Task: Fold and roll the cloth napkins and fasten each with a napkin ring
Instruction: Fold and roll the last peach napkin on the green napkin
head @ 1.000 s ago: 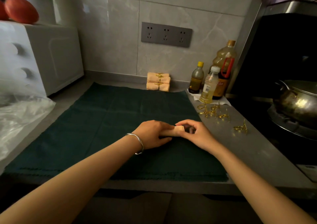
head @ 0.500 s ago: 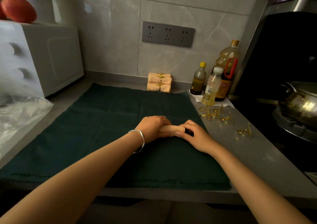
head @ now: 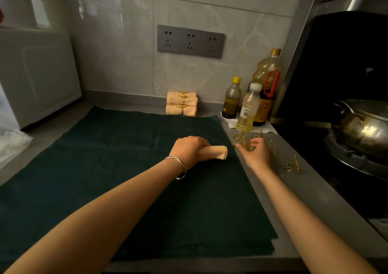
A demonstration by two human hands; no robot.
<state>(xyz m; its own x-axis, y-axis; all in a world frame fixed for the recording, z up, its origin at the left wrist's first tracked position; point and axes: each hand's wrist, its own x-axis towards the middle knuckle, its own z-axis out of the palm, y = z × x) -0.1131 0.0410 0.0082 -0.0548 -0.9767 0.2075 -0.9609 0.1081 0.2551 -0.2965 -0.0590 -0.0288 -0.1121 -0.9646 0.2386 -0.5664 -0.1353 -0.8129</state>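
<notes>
Fingers point(head: 199, 143) of my left hand point(head: 190, 150) are curling fully around the rolled napkin point(head: 217, 152), pinning it down on the green mat point(head: 126, 168). The roll's long axis is running nine-to-three, with the free end poking out toward three o'clock.

My right hand point(head: 255, 155) is hovering over the loose napkin rings point(head: 241, 138) on the bare counter point(head: 315, 200). Its fingers point(head: 241, 146) are loosely bent and pointing toward eleven o'clock. I cannot tell whether they are pinching a ring (gold wire is blurring into skin in this light).

Key relation: the roll's free end is lying at nine o'clock from the right hand, near but apart. The right hand is sitting nearer to both the rings and that end. I am judging that a ring needs to be slid on along the axis, from the three o'clock side.

Surroundings:
- lone ring point(head: 291, 165) lying at four o'clock from the right hand
- bottles point(head: 248, 107) standing at twelve, just beyond the rings
- pot point(head: 361, 126) sitting at two o'clock, well apart
- finished napkins point(head: 182, 103) stacked at the mat's twelve o'clock edge, against the wall

Nothing I can see is lying between the right hand and the free end. My left hand is covering most of the roll, leaving only a short stub for the ring.
</notes>
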